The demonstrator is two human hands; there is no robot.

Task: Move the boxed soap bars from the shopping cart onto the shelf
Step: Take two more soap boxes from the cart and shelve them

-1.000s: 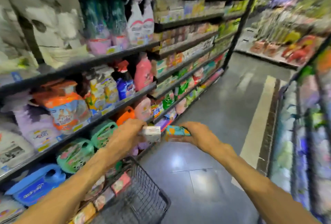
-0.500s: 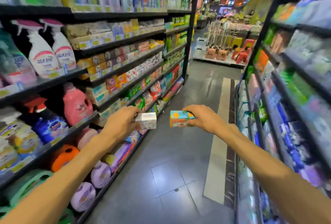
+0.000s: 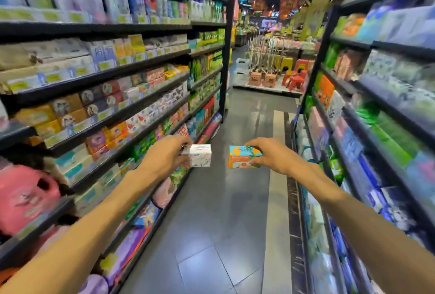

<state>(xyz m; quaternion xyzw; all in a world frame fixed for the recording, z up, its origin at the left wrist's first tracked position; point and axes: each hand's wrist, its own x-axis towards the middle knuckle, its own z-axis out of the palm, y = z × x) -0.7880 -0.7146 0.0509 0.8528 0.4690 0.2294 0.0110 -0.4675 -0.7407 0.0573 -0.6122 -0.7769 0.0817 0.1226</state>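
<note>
Two hands out over aisle: left hand (image 3: pixel 164 157) grips white box (image 3: pixel 199 159), right hand (image 3: pixel 270 156) grips orange box (image 3: pixel 242 160); boxes apart, shelf (image 3: pixel 131 115) left.

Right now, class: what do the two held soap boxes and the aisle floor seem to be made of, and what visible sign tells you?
White soap box: likely printed cardboard; crisp folded edges.
Orange and teal soap box: likely glossy printed cardboard; flat faces, sharp corners.
Floor: probably polished grey tile; grout lines, light reflections.
</note>
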